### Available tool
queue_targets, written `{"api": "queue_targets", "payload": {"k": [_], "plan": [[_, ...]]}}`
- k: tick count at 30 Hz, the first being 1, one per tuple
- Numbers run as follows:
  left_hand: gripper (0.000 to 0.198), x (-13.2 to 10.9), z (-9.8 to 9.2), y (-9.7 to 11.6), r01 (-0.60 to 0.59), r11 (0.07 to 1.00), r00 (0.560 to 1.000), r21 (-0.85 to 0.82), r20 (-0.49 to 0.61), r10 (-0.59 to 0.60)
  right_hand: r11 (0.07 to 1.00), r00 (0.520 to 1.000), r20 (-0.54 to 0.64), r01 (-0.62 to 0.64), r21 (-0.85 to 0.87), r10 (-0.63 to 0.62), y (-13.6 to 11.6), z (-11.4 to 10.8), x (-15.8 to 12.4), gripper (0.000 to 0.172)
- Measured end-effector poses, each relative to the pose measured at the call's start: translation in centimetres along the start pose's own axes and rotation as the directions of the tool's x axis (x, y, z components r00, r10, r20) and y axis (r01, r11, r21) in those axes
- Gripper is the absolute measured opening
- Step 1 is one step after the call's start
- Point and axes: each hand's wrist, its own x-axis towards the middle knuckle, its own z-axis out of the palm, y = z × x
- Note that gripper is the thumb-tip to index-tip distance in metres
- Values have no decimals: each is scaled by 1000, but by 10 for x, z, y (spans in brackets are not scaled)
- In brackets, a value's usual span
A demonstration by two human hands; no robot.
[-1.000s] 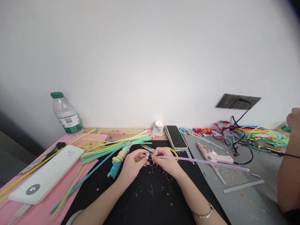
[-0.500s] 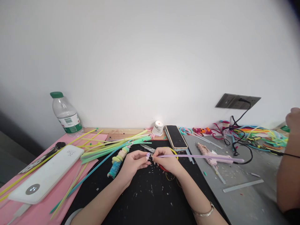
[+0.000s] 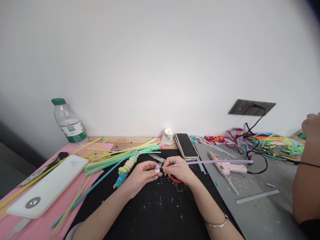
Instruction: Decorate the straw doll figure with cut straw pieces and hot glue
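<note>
A long lilac pipe cleaner (image 3: pixel 212 162) runs from my fingers out to the right, over the grey mat. My left hand (image 3: pixel 146 173) pinches its curled lilac end, by a small black piece (image 3: pixel 161 170). On the other side, my right hand (image 3: pixel 178 168) is closed on the same pipe cleaner near that end. Fingertips hide how the black piece and the lilac strand join. Left of my left hand lies a wrapped pipe-cleaner roll (image 3: pixel 125 171) in blue, yellow and pink. Behind my hands are scissors, with silver blades (image 3: pixel 157 158) and a red handle (image 3: pixel 175 180) partly covered.
Pipe cleaners (image 3: pixel 120 160) and a white power bank (image 3: pixel 47 186) lie left, near a bottle (image 3: pixel 70 123). A phone (image 3: pixel 187 146) and paper cup (image 3: pixel 167 136) stand by the wall. A pink glue gun (image 3: pixel 227 166) lies right; another person's arm (image 3: pixel 307 173) is far right.
The free end of the lilac pipe cleaner has swung slightly up and to the left. Both hands stay together around its curled end. The view has shifted slightly.
</note>
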Motion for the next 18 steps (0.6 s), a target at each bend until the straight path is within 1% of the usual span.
{"api": "queue_targets", "payload": {"k": [6, 11, 14, 18], "plan": [[29, 2, 3, 0, 24, 995, 998, 93, -54, -19, 1000, 1000, -6, 7, -9, -7, -2, 0, 0, 10], [30, 1, 5, 0, 0, 988, 997, 155, -77, 12, 1000, 1000, 0, 24, -8, -24, -1, -1, 0, 10], [27, 1, 4, -1, -31, 989, 996, 143, -81, 43, 1000, 1000, 5, 27, -14, -27, -2, -1, -1, 9], [23, 2, 2, -4, -59, 997, 996, 53, -66, 62, 999, 1000, -5, 27, -32, -27, -5, 2, -2, 10]]}}
